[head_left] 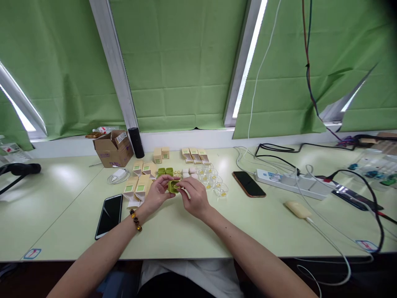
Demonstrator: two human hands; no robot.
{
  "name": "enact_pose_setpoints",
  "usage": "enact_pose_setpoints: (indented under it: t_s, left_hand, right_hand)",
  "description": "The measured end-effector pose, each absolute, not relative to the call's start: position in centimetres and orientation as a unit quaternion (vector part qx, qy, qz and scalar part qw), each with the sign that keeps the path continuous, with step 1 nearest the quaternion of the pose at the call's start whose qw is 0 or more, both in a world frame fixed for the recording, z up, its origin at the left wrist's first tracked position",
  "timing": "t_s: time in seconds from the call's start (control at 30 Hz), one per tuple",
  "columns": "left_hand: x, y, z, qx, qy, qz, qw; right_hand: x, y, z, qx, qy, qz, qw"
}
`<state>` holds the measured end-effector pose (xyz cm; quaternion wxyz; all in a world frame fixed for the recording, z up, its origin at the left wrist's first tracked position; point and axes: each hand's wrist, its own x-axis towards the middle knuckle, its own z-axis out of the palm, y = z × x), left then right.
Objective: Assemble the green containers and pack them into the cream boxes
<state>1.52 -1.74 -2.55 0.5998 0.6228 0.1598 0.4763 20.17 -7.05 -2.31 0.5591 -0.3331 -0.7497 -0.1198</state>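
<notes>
My left hand (159, 192) is closed around a small green square container (172, 187), its open side tilted toward me. The fingers of my right hand (194, 195) are pinched together at the container's mouth; whatever they hold is too small to make out. Just behind my hands stand more green containers (165, 171). Small yellowish pieces (177, 172) lie beside them, then pale pink and white cylinders (189, 171). To the right is a group of clear plastic pieces with yellow spots (212, 180). Cream cartons with green windows (142, 184) stand by my left hand.
More cream cartons (195, 155) stand farther back. A white phone (109, 216) lies left, another phone (249, 184) right. Beyond are a power strip (293, 184), tangled cables, and a cream mouse-shaped device (297, 209). A cardboard box (113, 150) and black cylinder (136, 142) stand at the back left.
</notes>
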Motion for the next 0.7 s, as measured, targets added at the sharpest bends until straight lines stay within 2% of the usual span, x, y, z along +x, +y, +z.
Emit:
enact_pose_setpoints:
  t_s: [0.23,0.7]
  left_hand:
    - [1.59,-1.83,-2.64,0.632,0.156,0.468,0.597]
    - [1.45,-1.99,-2.46,0.647,0.174,0.448,0.592]
  right_hand:
    - [20.0,-7.03,-2.49,-0.371,-0.749,-0.198,0.512]
    - [20.0,-7.02,-2.1,-0.354,-0.751,-0.219,0.514]
